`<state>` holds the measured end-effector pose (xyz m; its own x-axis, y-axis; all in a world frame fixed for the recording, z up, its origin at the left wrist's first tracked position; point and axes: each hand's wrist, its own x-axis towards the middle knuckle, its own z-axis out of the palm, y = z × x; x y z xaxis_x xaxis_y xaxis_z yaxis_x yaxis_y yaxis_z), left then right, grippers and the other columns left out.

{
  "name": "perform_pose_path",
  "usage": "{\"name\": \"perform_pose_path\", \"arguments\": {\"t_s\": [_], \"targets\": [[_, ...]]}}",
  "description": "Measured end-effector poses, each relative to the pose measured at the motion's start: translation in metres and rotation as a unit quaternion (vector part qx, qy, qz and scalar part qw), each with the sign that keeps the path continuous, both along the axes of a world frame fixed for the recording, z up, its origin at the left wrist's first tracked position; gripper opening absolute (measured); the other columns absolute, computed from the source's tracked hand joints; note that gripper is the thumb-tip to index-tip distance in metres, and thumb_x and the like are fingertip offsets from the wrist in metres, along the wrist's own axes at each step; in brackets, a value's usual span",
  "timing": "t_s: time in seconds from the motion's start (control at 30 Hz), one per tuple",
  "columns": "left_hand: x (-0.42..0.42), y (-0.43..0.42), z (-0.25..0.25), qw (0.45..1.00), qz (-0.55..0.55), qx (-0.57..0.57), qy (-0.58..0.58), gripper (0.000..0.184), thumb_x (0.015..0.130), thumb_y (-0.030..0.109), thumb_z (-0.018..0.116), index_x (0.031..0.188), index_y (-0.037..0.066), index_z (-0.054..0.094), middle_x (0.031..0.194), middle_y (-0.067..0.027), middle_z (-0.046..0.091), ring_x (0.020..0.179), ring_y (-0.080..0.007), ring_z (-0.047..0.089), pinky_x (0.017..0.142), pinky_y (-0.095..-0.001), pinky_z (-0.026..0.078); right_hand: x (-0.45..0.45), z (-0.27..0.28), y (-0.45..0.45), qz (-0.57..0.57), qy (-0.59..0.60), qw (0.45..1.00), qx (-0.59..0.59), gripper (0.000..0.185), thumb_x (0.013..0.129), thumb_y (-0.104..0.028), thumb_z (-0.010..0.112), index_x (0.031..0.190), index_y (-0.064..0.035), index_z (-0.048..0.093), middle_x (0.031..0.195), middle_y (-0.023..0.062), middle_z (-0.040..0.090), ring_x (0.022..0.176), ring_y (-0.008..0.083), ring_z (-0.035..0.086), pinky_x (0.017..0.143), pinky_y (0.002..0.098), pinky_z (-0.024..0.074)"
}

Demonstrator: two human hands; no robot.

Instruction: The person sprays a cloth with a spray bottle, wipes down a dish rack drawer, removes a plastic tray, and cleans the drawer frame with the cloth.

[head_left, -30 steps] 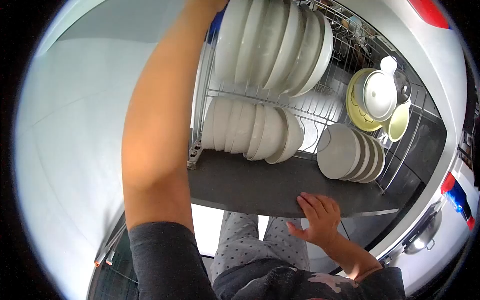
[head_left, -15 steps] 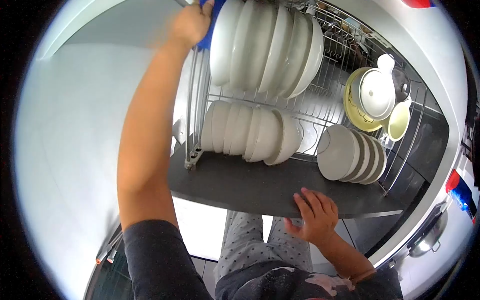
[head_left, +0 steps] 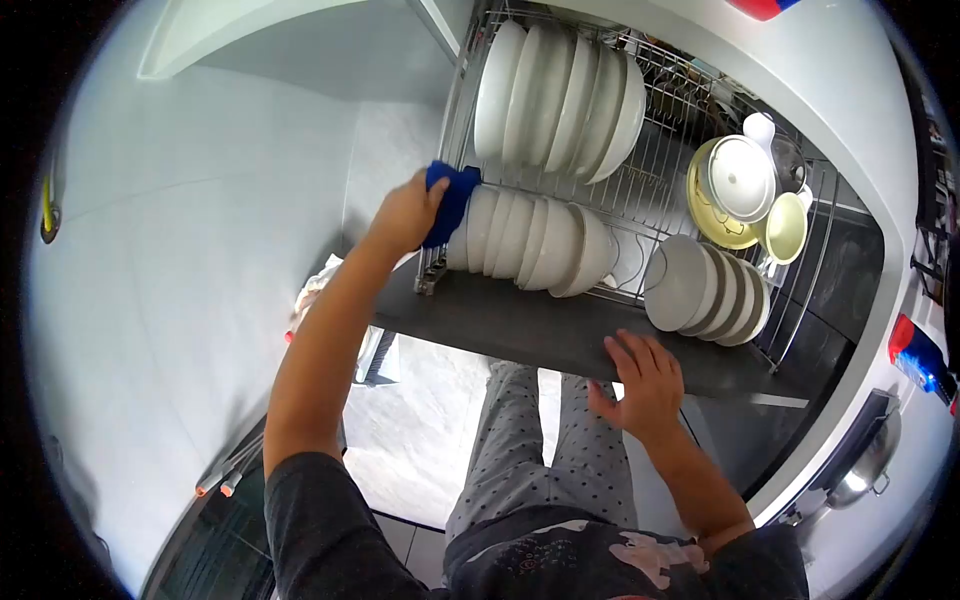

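Observation:
My left hand (head_left: 408,212) grips a blue cloth (head_left: 452,205) against the left side rail of a wire dish rack (head_left: 640,215), beside the row of white bowls (head_left: 540,243). The cloth covers part of the rail. My right hand (head_left: 645,388) rests with fingers spread on the upper edge of the grey drawer front (head_left: 540,325), holding nothing. Above the bowls, large white dishes (head_left: 560,100) stand on edge. Small white plates (head_left: 690,285) stand in the rack near my right hand.
A white lidded pot (head_left: 740,180) and a pale yellow cup (head_left: 787,228) sit at the rack's right. The white cabinet wall (head_left: 200,250) is on the left. At far right are a metal pan (head_left: 865,465) and a blue-and-red package (head_left: 920,360).
My left hand has drawn the blue cloth down along the rack's left rail, from beside the large dishes to beside the bowls. My right hand stays at the drawer edge.

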<state>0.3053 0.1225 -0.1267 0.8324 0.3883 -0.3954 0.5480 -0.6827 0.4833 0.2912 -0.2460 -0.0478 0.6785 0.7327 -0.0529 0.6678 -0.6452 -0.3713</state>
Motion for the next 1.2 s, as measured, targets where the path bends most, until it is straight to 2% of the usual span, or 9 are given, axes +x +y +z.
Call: {"name": "perform_pose_path", "arguments": {"t_s": [0.2, 0.4, 0.53, 0.57, 0.63, 0.7, 0.77, 0.93, 1.2], "targets": [[-0.034, -0.007, 0.023, 0.978, -0.077, -0.011, 0.192, 0.047, 0.095, 0.038, 0.043, 0.106, -0.007, 0.049, 0.095, -0.0313, 0.06, 0.093, -0.0453, 0.058, 0.082, -0.0496, 0.044, -0.001, 0.005, 0.001, 0.003, -0.002, 1.0, 0.012, 0.047, 0.069, -0.033, 0.068, 0.107, -0.0073, 0.062, 0.112, 0.0112, 0.058, 0.101, 0.0289, 0.056, 0.082, 0.0424, 0.0457], [-0.035, -0.002, 0.045, 0.955, -0.187, 0.053, 0.226, 0.039, 0.094, 0.036, 0.045, 0.103, -0.001, 0.053, 0.098, -0.0263, 0.062, 0.097, -0.0396, 0.059, 0.081, -0.0477, 0.047, 0.0, 0.006, 0.003, 0.009, -0.012, 1.0, 0.002, 0.048, 0.07, -0.035, 0.067, 0.108, -0.007, 0.061, 0.111, 0.0123, 0.058, 0.102, 0.0296, 0.056, 0.083, 0.0429, 0.0452], [-0.055, -0.005, 0.116, 0.986, 0.019, 0.122, 0.115, 0.032, 0.091, 0.034, 0.049, 0.101, 0.004, 0.055, 0.09, -0.0194, 0.066, 0.083, -0.0374, 0.064, 0.07, -0.0475, 0.05, -0.008, 0.003, 0.006, 0.005, -0.022, 1.0, 0.021, 0.05, 0.067, -0.031, 0.07, 0.11, -0.0073, 0.059, 0.113, 0.0119, 0.058, 0.105, 0.0323, 0.054, 0.09, 0.0431, 0.0421], [-0.076, -0.01, 0.147, 0.987, 0.052, 0.139, 0.062, 0.02, 0.082, 0.014, 0.054, 0.097, 0.001, 0.057, 0.085, -0.0191, 0.066, 0.079, -0.034, 0.066, 0.067, -0.0436, 0.053, -0.014, 0.007, 0.009, 0.01, -0.038, 0.999, -0.006, 0.05, 0.067, -0.029, 0.07, 0.111, -0.0065, 0.059, 0.114, 0.0125, 0.058, 0.107, 0.0328, 0.054, 0.091, 0.0429, 0.0419], [-0.118, -0.038, 0.175, 0.982, 0.163, 0.07, -0.069, 0.023, 0.08, 0.015, 0.055, 0.097, -0.001, 0.054, 0.08, -0.0212, 0.065, 0.075, -0.0367, 0.065, 0.063, -0.0461, 0.051, -0.022, 0.016, 0.009, 0.027, -0.044, 0.998, -0.031, 0.051, 0.07, -0.022, 0.07, 0.116, -0.0051, 0.057, 0.118, 0.0137, 0.057, 0.11, 0.0324, 0.052, 0.093, 0.0419, 0.0415], [-0.168, -0.076, 0.224, 0.956, 0.267, -0.027, -0.117, 0.03, 0.085, 0.03, 0.057, 0.096, 0.004, 0.051, 0.07, -0.02, 0.061, 0.07, -0.0385, 0.061, 0.061, -0.0486, 0.047, -0.032, 0.02, 0.013, 0.02, -0.012, 0.995, -0.092, 0.051, 0.076, -0.022, 0.067, 0.121, -0.0004, 0.052, 0.125, 0.0176, 0.052, 0.115, 0.0336, 0.049, 0.097, 0.0446, 0.0379], [-0.224, -0.11, 0.282, 0.924, 0.313, -0.156, -0.151, 0.026, 0.086, 0.026, 0.055, 0.096, 0.003, 0.048, 0.07, -0.021, 0.06, 0.07, -0.0405, 0.061, 0.063, -0.0514, 0.048, -0.018, 0.005, -0.003, 0.104, -0.016, 0.99, -0.091, 0.059, 0.08, -0.021, 0.065, 0.129, 0.002, 0.043, 0.131, 0.022, 0.046, 0.122, 0.0358, 0.043, 0.103, 0.0445, 0.0339], [-0.315, -0.212, 0.277, 0.864, 0.415, -0.152, -0.239, 0.031, 0.089, 0.028, 0.052, 0.103, 0.001, 0.048, 0.075, -0.0227, 0.061, 0.078, -0.0433, 0.059, 0.068, -0.0497, 0.046, -0.002, 0.013, -0.003, 0.216, 0.0, 0.967, -0.133, 0.067, 0.078, -0.023, 0.066, 0.128, 0.0128, 0.039, 0.122, 0.0287, 0.049, 0.115, 0.0415, 0.047, 0.1, 0.0453, 0.0353], [-0.403, -0.317, 0.25, 0.704, 0.618, -0.197, -0.288, 0.042, 0.09, 0.032, 0.05, 0.118, 0.001, 0.046, 0.09, -0.0229, 0.062, 0.086, -0.041, 0.06, 0.076, -0.046, 0.046, -0.026, 0.017, 0.031, 0.345, -0.052, 0.928, -0.131, 0.061, 0.077, -0.024, 0.066, 0.122, 0.0096, 0.043, 0.117, 0.0275, 0.052, 0.11, 0.0412, 0.05, 0.097, 0.0456, 0.0375]]}}
